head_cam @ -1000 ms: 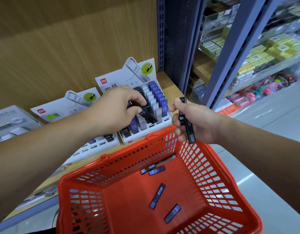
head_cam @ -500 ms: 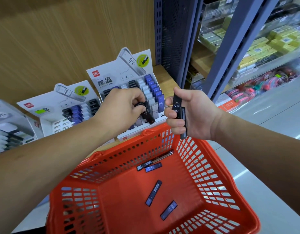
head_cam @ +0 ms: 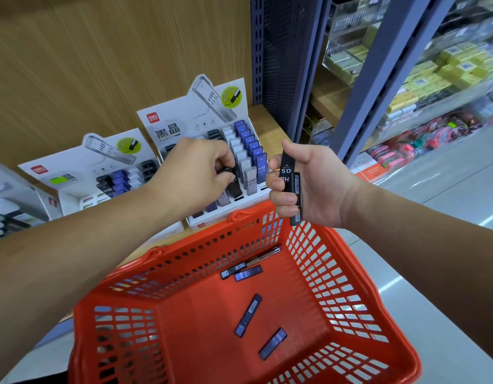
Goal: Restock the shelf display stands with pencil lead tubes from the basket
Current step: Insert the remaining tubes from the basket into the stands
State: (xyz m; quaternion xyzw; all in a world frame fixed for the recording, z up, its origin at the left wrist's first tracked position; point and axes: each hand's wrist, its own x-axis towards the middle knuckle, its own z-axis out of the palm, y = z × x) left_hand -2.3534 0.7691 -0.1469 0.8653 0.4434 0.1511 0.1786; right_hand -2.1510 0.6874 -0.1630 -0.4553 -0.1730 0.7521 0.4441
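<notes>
My left hand [head_cam: 195, 173] pinches a black lead tube [head_cam: 234, 184] by its top, standing it in a front slot of the right display stand [head_cam: 184, 120]. That stand holds rows of black, grey and blue tubes. My right hand [head_cam: 309, 184] grips two black "HB 0.5" tubes [head_cam: 291, 187] upright, just right of the stand and above the basket's far rim. The orange basket [head_cam: 350, 295] sits below both hands with several blue and black tubes [head_cam: 248, 314] loose on its floor. A second stand [head_cam: 81, 167] sits to the left, partly filled.
A wooden back panel rises behind the stands on the wooden shelf [head_cam: 263, 115]. A grey perforated upright [head_cam: 281, 65] borders the shelf on the right. Beyond it, shelves of boxed stationery [head_cam: 433, 73] line an aisle with a pale floor [head_cam: 433, 189]. Another display box [head_cam: 7, 200] sits far left.
My left hand has turned the black tube from slanted to upright and lowered it into the stand's front row. My right hand stays put with its tubes. The view shifted slightly.
</notes>
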